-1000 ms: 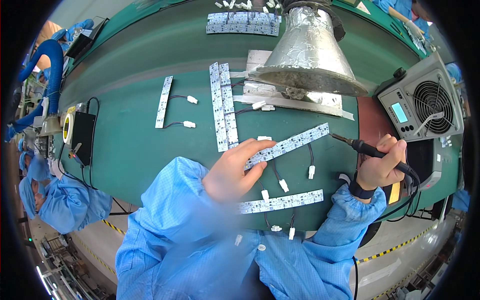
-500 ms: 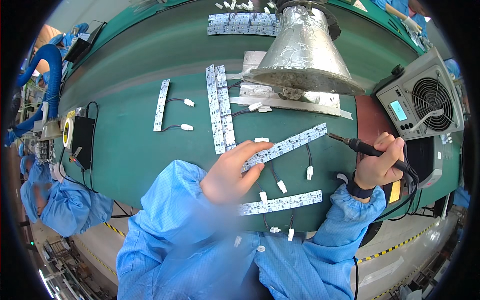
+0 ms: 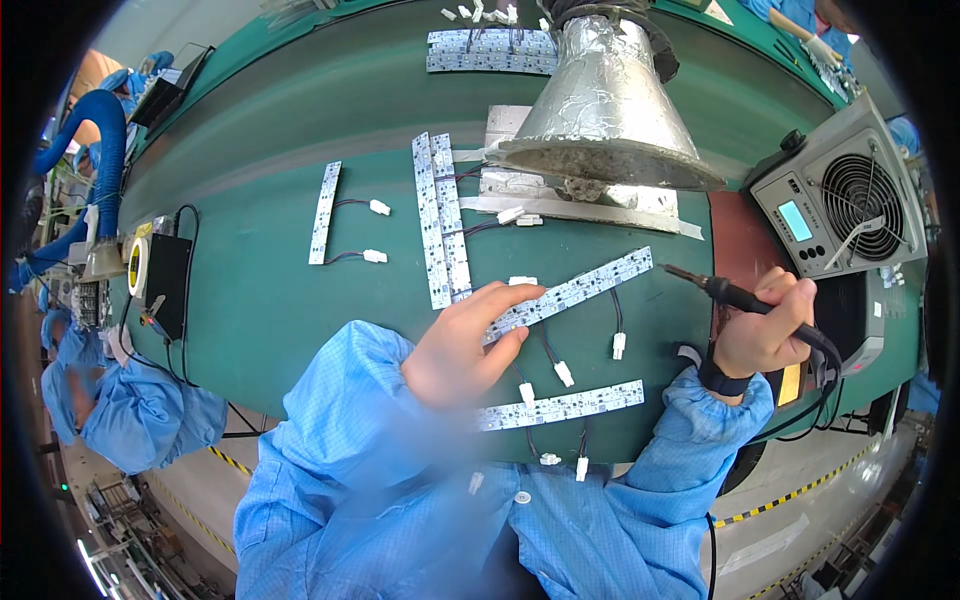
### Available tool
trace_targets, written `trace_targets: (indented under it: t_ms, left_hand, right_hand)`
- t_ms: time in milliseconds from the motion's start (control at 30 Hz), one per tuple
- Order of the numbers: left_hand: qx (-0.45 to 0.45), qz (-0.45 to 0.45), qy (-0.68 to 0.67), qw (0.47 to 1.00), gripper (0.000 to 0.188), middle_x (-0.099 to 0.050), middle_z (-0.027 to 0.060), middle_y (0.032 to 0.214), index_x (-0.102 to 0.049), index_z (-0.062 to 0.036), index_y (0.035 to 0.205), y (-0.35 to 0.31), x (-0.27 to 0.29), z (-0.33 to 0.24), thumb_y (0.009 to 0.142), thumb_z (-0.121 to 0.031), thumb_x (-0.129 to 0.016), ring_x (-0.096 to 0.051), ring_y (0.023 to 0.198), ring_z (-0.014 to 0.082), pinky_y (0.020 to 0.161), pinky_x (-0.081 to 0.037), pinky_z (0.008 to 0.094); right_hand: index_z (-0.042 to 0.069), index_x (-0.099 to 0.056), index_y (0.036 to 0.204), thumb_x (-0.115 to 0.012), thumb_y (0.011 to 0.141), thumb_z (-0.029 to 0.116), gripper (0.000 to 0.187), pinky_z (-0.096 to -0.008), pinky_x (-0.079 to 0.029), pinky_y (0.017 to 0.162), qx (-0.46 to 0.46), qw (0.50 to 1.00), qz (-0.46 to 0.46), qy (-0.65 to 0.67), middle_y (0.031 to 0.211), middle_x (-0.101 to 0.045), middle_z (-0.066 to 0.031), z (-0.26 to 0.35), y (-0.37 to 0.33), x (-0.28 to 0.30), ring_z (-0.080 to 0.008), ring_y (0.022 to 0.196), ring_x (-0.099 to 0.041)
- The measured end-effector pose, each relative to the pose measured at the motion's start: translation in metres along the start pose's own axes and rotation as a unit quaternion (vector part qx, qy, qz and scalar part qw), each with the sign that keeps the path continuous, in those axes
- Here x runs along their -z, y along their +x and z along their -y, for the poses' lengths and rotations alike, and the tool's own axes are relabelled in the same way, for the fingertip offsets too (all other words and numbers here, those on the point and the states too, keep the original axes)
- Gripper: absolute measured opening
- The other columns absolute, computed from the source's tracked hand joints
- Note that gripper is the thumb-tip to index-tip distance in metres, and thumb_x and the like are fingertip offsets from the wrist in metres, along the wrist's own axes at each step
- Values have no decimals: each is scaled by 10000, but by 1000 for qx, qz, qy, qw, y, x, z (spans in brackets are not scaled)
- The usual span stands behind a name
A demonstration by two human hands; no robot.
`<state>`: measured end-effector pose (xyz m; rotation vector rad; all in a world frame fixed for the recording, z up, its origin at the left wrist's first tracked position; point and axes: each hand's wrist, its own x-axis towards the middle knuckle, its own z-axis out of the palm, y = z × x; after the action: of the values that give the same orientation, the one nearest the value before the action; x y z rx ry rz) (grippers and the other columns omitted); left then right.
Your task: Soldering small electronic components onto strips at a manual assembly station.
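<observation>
Mid-frame, my left hand (image 3: 458,345) pinches the circuit strip (image 3: 590,286) by its lower-left end; I judge it light, stiff and crackable, best held by its long edges. My right hand (image 3: 765,325) grasps the soldering iron (image 3: 728,293).

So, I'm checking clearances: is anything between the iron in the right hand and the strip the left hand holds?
Nothing visible: the iron in the right hand points at the strip in the left hand, with only a sliver of mat showing between them.
</observation>
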<state>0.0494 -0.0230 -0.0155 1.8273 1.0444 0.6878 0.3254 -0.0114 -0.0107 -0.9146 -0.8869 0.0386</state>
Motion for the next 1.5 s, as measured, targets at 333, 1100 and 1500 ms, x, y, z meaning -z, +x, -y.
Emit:
trace_targets:
  t_ms: [333,1100,1500]
  left_hand:
    - [-58,-6,39,998,349,-643,206,1090,-560,40,1211,-19,11,-17,874,-49,-594,-638,1014,314,883,-488,351]
    - [4,-128,262,956,533,-510,191,1260,-447,5,1324,-22,59,6,857,-142,-658,-544,1124,317,929,-445,366]
    - [93,-125,395,905,632,-595,164,1186,-535,-54,1282,211,136,25,798,-426,-698,-582,1098,313,941,-457,404]
  right_hand:
    - [30,-422,592,-506,973,170,414,-243,-348,532,-32,990,-99,-96,601,-419,-13,0,14,17,-114,554,-400]
    - [32,-413,618,-447,1008,168,415,-254,-320,558,-38,998,-43,-39,606,-404,-17,0,4,13,-101,572,-380]
    - [39,-423,616,-458,1007,163,412,-243,-330,541,-49,996,-54,-49,586,-394,-1,-2,9,7,-85,548,-366]
